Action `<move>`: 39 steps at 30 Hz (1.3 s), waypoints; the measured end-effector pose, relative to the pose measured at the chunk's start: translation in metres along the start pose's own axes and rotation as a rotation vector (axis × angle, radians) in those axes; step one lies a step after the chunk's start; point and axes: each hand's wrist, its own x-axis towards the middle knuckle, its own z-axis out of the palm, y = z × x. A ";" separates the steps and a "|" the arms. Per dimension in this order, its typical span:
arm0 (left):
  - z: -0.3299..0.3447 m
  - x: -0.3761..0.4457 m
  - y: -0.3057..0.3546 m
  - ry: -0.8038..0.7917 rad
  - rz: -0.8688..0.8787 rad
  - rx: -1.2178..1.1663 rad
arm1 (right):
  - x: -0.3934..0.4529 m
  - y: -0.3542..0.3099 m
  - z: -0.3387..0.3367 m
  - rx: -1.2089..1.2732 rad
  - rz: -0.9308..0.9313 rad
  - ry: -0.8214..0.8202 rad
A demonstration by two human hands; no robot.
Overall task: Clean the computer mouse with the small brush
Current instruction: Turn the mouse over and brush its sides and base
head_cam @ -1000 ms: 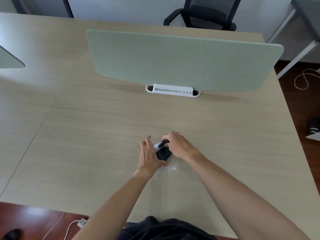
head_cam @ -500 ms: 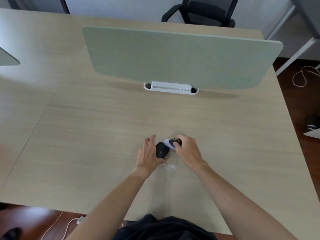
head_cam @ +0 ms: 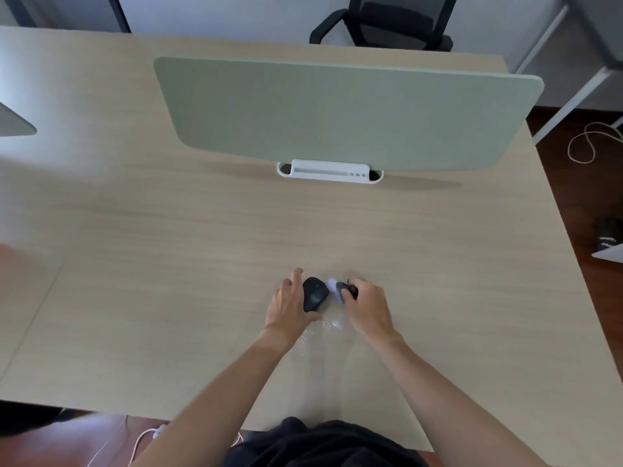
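A black computer mouse (head_cam: pixel 315 293) lies on the wooden desk (head_cam: pixel 168 281) in front of me. My left hand (head_cam: pixel 288 305) holds it from the left side, fingers curved along its edge and thumb at its near end. My right hand (head_cam: pixel 367 306) grips a small brush (head_cam: pixel 338 290) with a dark handle and pale, blurred bristles. The bristles sit just right of the mouse, at its right flank.
A green divider panel (head_cam: pixel 344 112) stands on a white base (head_cam: pixel 329 170) across the desk's middle. A black office chair (head_cam: pixel 387 25) is behind the desk. White crumbs (head_cam: pixel 328 324) lie on the desk just near the mouse. Cables lie on the floor at right and below.
My right hand with the brush has drawn off the mouse to its right side, uncovering the mouse's top. My left hand stays at the mouse's left.
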 end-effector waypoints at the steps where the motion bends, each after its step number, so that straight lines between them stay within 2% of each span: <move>1: 0.000 0.001 -0.001 -0.005 0.000 -0.007 | 0.001 0.002 -0.002 -0.014 0.013 0.018; 5: 0.002 0.002 -0.010 -0.020 -0.042 -0.135 | -0.006 -0.006 -0.008 0.101 -0.104 0.070; 7: 0.003 0.002 -0.015 -0.008 -0.037 -0.157 | -0.013 -0.011 -0.005 0.099 -0.189 -0.024; 9: 0.004 0.004 -0.017 -0.004 -0.026 -0.171 | -0.019 -0.008 0.005 0.011 -0.241 -0.182; 10: 0.004 0.004 -0.017 -0.007 -0.022 -0.173 | -0.020 -0.005 0.009 -0.045 -0.234 -0.209; 12: 0.002 0.005 -0.018 -0.021 -0.019 -0.164 | -0.020 0.000 0.011 -0.087 -0.169 -0.129; 15: 0.000 0.006 -0.018 -0.041 -0.018 -0.154 | -0.022 0.005 0.006 -0.026 -0.090 0.042; 16: 0.000 0.006 -0.019 -0.046 -0.024 -0.156 | -0.023 0.006 0.006 0.007 -0.105 0.031; 20: -0.001 0.002 -0.018 -0.028 -0.014 -0.160 | -0.028 -0.002 0.011 -0.010 -0.236 -0.187; 21: -0.001 0.003 -0.018 -0.034 -0.015 -0.165 | -0.025 -0.001 0.012 -0.019 -0.217 -0.165; 25: -0.002 0.003 -0.016 -0.060 -0.012 -0.114 | -0.008 0.005 0.007 0.041 -0.047 0.105; 28: -0.002 -0.002 -0.008 -0.013 0.011 -0.025 | -0.010 -0.003 0.003 0.136 -0.163 0.047; 30: 0.002 -0.005 -0.002 0.030 0.015 -0.039 | -0.014 -0.008 0.001 0.114 -0.254 -0.077; 32: 0.004 -0.005 0.002 0.047 0.014 -0.060 | -0.010 -0.008 0.003 0.063 -0.249 -0.130; 36: 0.004 -0.001 0.001 0.018 -0.006 -0.063 | 0.009 -0.001 0.003 -0.030 -0.016 0.033; 39: 0.003 0.000 0.002 -0.007 -0.010 -0.046 | 0.016 -0.007 -0.002 -0.013 -0.029 0.082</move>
